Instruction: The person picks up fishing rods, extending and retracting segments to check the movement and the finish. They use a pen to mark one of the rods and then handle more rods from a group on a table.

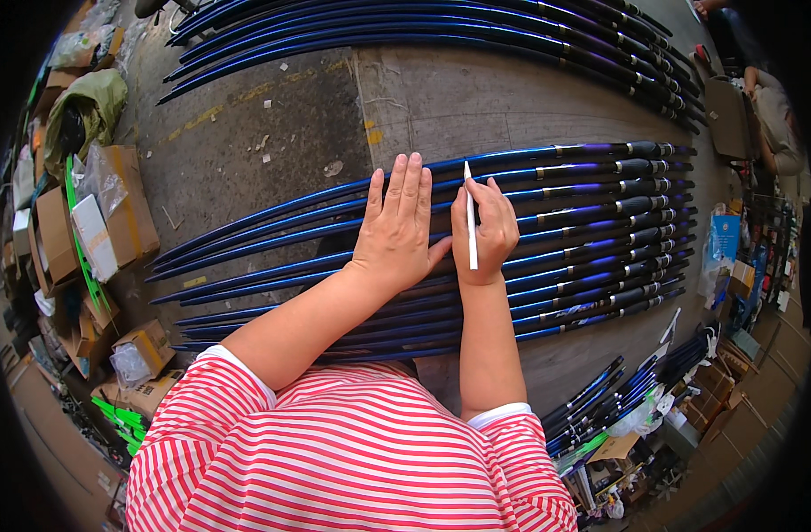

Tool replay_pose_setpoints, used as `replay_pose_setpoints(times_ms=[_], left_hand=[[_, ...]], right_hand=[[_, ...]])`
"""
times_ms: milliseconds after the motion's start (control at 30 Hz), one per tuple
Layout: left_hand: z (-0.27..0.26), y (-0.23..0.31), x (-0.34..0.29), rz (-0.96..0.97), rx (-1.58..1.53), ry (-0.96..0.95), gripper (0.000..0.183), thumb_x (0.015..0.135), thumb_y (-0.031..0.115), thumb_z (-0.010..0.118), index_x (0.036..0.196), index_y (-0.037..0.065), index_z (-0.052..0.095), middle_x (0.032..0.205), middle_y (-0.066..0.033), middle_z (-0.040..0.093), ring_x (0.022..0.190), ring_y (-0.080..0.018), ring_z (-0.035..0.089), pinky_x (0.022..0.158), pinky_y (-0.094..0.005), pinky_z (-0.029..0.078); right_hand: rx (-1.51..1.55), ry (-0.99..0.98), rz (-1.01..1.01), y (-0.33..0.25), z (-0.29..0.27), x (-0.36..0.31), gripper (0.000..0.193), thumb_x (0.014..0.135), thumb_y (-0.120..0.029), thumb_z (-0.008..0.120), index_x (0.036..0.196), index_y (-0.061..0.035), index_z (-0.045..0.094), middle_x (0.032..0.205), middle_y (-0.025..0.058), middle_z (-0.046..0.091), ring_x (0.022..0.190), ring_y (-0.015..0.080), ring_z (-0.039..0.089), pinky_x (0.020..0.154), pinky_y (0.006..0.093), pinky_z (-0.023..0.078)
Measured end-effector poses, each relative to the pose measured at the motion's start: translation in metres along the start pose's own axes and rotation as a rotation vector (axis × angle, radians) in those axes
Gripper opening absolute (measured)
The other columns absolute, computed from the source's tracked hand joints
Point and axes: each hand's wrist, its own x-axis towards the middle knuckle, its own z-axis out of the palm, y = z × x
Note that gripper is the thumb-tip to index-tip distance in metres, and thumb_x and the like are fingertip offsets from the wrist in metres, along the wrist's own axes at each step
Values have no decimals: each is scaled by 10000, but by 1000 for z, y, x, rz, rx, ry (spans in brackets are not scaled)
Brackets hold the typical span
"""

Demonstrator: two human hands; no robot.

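At frame centre, the left hand [394, 232] lies flat, fully opened, across the blue rods [591, 188], while the right hand [491, 229] pinches a slim white stick [472, 232].

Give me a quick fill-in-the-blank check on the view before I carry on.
1. The gripping hand, with the stick, is the person's ____ one.
2. The flat hand over the rods is the person's ____ one.
3. The stick's colour is ____.
4. The shirt has a red and white pattern of ____.

Missing words: right; left; white; stripes.
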Motion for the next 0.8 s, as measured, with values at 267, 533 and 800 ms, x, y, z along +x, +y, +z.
replay_pose_setpoints(times_ms=[267, 533, 800], left_hand=[[-2, 2, 0, -9, -4, -6, 871, 739, 505, 551, 1289, -108, 266, 1372, -260, 209, 1311, -360, 140, 1054, -482, 48], [-3, 3, 1, -8, -12, -3, 865, 745, 503, 548, 1290, -107, 266, 1373, -259, 207, 1314, -355, 133, 1055, -483, 55], [0, 2, 0, -18, -30, 12, 885, 724, 471, 584, 1303, -100, 234, 1380, -250, 193, 1314, -349, 137, 1056, -472, 58]], right_hand=[[-2, 77, 105, 2, -11, -6, 104, 672, -19, 594, 755, -12, 532, 694, 117, 584, 703, 294, 619, 669, 366, 528], [-52, 90, 120, 5, -9, -7, 93, 684, -23, 602, 758, -10, 547, 717, 132, 601, 733, 302, 622, 636, 341, 520], [-74, 72, 117, 4, -8, -7, 91, 682, -24, 605, 754, -9, 551, 721, 137, 604, 732, 302, 621, 632, 343, 519]])
